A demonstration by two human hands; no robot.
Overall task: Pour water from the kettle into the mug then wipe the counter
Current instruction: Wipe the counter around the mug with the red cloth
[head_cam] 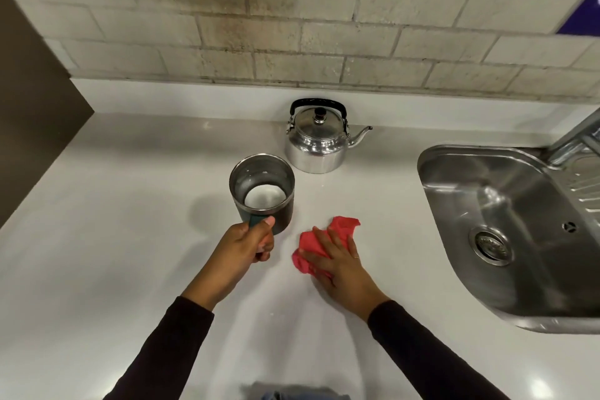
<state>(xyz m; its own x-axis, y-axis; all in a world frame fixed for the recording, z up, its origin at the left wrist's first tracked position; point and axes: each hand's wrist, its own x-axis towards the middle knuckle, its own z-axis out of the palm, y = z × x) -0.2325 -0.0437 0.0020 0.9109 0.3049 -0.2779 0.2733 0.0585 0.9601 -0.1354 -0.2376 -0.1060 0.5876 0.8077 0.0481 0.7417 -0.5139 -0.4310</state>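
A dark metal mug (261, 188) with a shiny inside is in front of me, and its shadow falls on the counter to its left. My left hand (246, 245) grips its teal handle. Whether the mug rests on the counter or is lifted, I cannot tell. A crumpled red cloth (341, 227) lies on the white counter (113, 237) to the right of the mug. My right hand (337, 265) presses flat on it, fingers spread. The steel kettle (316, 136) with a black handle stands upright behind the mug near the wall, spout pointing right.
A steel sink (506, 221) with a drain is set into the counter at the right, a tap (574, 136) above its far corner. A tiled wall (292, 26) runs along the back. A dark panel (29, 114) borders the counter's left side.
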